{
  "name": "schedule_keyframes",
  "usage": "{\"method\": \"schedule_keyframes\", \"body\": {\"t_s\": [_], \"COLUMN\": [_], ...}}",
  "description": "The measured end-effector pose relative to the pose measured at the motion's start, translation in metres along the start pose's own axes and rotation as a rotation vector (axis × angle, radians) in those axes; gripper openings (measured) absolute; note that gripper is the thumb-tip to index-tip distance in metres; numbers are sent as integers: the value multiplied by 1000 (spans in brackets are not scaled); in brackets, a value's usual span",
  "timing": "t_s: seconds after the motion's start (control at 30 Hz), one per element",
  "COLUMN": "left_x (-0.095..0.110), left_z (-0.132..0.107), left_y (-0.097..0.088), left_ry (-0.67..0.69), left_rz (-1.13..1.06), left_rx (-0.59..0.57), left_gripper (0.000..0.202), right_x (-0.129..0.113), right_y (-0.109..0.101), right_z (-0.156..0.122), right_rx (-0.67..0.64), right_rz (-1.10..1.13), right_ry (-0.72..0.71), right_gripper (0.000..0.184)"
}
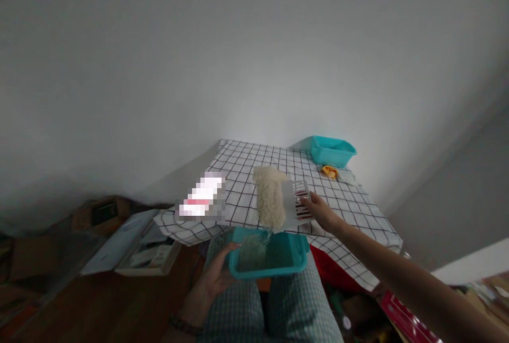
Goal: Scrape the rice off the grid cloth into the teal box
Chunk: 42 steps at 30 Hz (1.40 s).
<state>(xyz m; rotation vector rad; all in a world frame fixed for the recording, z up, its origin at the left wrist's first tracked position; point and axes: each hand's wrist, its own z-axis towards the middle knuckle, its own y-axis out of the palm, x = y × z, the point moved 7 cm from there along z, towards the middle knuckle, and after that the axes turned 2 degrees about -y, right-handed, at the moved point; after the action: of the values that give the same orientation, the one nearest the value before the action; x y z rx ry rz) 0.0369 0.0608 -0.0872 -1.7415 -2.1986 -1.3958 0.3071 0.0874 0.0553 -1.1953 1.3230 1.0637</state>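
My left hand grips the left end of a teal plastic bin, which rests over my lap just below the table's front edge. Inside it, on the left, lies some rice. A long heap of rice spreads to the table's front edge, where a few grains drop into the bin. My right hand is closed around the slotted end of a flat white plastic scraper. Its solid blade stands against the right side of the heap. The scraper's exact kind is unclear.
A checked cloth covers the table. At its back right stand a second teal bin, an orange-yellow item and a clear crumpled item. A blurred-out bright object lies left. Boxes sit on the floor.
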Motion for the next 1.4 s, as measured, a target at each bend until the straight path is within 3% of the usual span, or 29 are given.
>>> {"method": "schedule_keyframes", "body": {"t_s": [0.4,0.63,0.77,0.87,0.93,1.03,1.13,1.23,1.3,1.4], "left_x": [0,2,2,1,1,3,6,7,8,7], "left_z": [-2,-9,-5,1,4,4,0,-6,-9,-12], "left_y": [-2,3,-2,-9,-11,-9,-4,2,5,7], "left_ry": [-8,-8,-3,16,30,50,49,32,24,25], "left_rz": [-43,-46,-27,-3,-4,-24,-53,-81,-89,-82], "left_rx": [-63,-53,-6,6,-4,-28,-41,-38,-30,3], "left_gripper": [34,32,31,27,26,26,27,29,30,32], "right_x": [-15,-51,-63,-67,-65,-52,-37,-39,-46,-55], "right_y": [24,27,60,93,105,100,78,60,63,85], "right_z": [-35,-39,-23,-4,12,31,38,39,42,52], "right_rx": [-59,-47,-151,-215,-197,-198,-265,-291,-318,-331], "right_rz": [-267,-323,-315,-421,-520,-580,-491,-364,-256,-141], "right_ry": [-148,-298,-270,-281,-304,-215,-62,6,14,-2], "right_gripper": [33,28,24,20,17,12,11,12,12,14]}}
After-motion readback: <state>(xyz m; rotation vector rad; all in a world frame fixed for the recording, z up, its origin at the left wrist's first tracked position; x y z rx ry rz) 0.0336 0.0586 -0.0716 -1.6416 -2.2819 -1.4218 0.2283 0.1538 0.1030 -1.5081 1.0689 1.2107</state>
